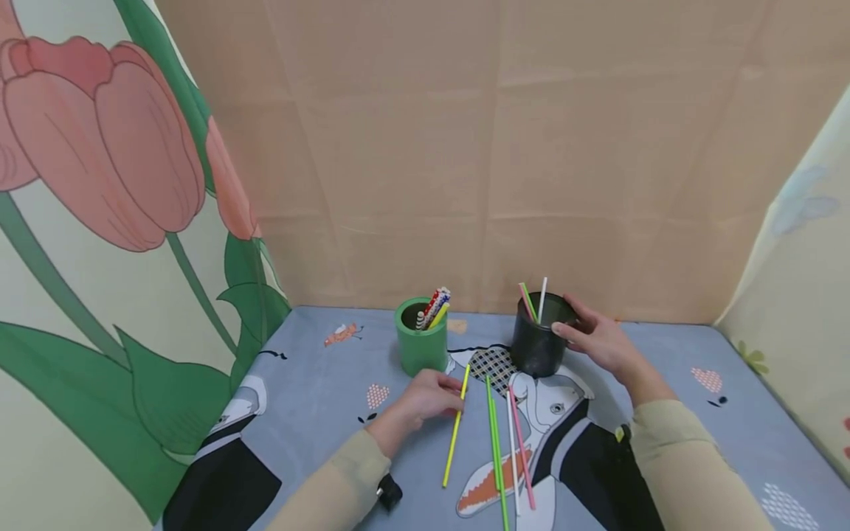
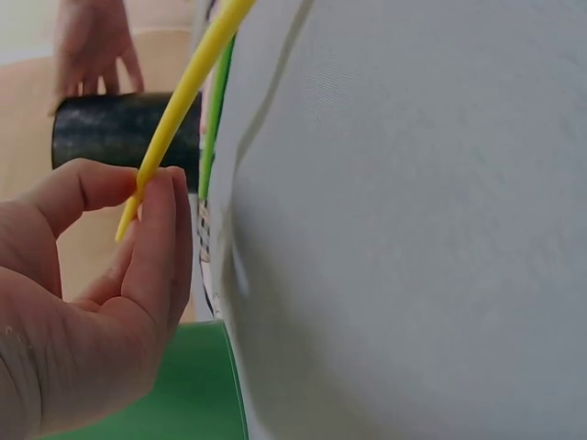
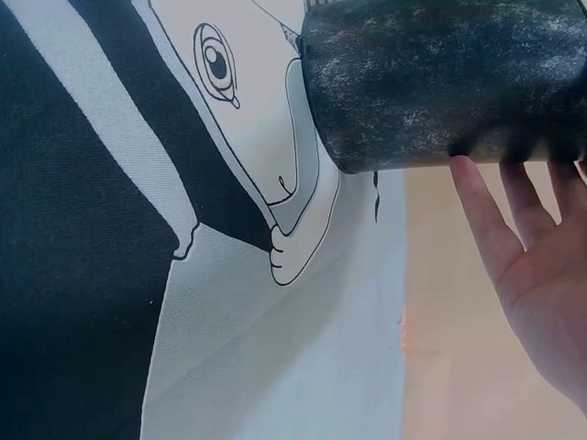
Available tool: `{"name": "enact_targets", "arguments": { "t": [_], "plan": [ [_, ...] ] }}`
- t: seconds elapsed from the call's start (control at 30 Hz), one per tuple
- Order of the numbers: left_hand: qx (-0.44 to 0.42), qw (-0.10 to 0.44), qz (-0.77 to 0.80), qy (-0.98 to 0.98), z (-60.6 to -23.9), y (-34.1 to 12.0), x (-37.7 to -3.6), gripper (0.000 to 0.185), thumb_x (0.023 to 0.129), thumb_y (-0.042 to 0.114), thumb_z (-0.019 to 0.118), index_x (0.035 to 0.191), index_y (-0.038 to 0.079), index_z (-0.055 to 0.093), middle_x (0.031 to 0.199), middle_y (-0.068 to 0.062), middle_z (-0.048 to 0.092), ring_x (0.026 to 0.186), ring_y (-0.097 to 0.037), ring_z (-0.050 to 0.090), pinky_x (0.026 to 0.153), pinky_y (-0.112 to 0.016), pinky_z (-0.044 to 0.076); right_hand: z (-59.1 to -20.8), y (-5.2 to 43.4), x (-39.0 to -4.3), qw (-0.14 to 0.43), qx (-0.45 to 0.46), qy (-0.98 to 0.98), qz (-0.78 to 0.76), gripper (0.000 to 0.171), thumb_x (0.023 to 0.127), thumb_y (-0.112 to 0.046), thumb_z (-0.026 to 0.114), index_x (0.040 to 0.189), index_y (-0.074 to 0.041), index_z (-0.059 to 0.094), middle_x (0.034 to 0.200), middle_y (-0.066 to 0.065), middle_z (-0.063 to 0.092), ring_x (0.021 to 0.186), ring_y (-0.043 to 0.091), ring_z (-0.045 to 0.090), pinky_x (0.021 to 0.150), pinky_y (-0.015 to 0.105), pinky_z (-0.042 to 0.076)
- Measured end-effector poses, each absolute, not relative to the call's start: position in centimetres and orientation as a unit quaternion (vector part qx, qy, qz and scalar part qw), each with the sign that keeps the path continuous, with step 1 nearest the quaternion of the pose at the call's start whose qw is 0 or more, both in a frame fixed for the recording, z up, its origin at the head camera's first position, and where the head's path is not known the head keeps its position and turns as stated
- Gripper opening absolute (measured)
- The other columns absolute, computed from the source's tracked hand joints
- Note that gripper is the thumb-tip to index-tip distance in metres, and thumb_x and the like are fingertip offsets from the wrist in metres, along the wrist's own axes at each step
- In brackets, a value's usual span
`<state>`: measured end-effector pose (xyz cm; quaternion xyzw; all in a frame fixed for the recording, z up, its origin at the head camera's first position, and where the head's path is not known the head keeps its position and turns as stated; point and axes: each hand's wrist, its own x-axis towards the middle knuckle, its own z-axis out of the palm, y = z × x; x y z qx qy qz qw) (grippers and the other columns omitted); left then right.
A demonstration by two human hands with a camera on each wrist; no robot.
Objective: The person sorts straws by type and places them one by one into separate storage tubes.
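Observation:
In the head view my left hand point(image 1: 428, 398) pinches a thin yellow stick point(image 1: 454, 442) between thumb and fingers, over the blue cloth. The left wrist view shows the yellow stick point(image 2: 188, 87) slanting up from the fingertips of that hand point(image 2: 119, 266). My right hand point(image 1: 604, 343) holds the black cup point(image 1: 536, 346) by its right side, thumb near the rim. Its fingers point(image 3: 486, 211) touch the wall of the black cup point(image 3: 440, 82) in the right wrist view. Pink, green and white sticks point(image 1: 543, 299) stick out of this cup.
On the cloth lie green sticks point(image 1: 496, 450), a white stick point(image 1: 513, 450) and a pink stick point(image 1: 522, 446). A green cup point(image 1: 422, 346) with several patterned sticks point(image 1: 434, 306) stands left of the black one. Behind rises a tan backdrop point(image 1: 465, 162); a tulip-print panel point(image 1: 99, 147) is at left.

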<state>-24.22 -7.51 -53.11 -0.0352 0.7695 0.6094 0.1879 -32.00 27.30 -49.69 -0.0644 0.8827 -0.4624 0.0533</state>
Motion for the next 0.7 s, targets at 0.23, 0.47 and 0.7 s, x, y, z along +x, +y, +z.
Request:
{"name": "enact_targets", "arguments": {
  "t": [0.23, 0.47, 0.7],
  "plan": [
    [-0.044, 0.178, 0.616, 0.766, -53.0, -7.1, -24.5, 0.029, 0.086, -0.008, 0.079, 0.113, 0.002, 0.076, 0.094, -0.009, 0.074, 0.080, -0.020, 0.073, 0.078, -0.037, 0.067, -49.8, 27.4, -32.0, 0.054, -0.063, 0.879, -0.469, 0.096, 0.102, -0.058, 0.068, 0.173, -0.030, 0.011, 0.166, 0.032, 0.034, 0.141, 0.049, 0.050, 0.108, 0.061, 0.053],
    [-0.020, 0.159, 0.667, 0.727, -53.3, -6.2, -25.1, 0.036, 0.089, -0.007, 0.078, 0.124, -0.005, 0.072, 0.109, -0.015, 0.076, 0.086, -0.020, 0.076, 0.081, -0.034, 0.067, -49.7, 27.4, -31.9, 0.050, -0.065, 0.878, -0.472, 0.096, 0.101, -0.058, 0.069, 0.173, -0.029, 0.013, 0.165, 0.032, 0.037, 0.140, 0.047, 0.052, 0.107, 0.061, 0.054],
    [-0.017, 0.141, 0.733, 0.665, -53.5, -5.1, -25.7, 0.041, 0.087, -0.007, 0.077, 0.127, -0.009, 0.069, 0.115, -0.022, 0.074, 0.095, -0.029, 0.077, 0.086, -0.036, 0.067, -49.6, 27.3, -31.8, 0.049, -0.068, 0.874, -0.479, 0.093, 0.103, -0.052, 0.069, 0.173, -0.027, 0.013, 0.164, 0.033, 0.037, 0.141, 0.048, 0.050, 0.106, 0.060, 0.055]
  ]
}}
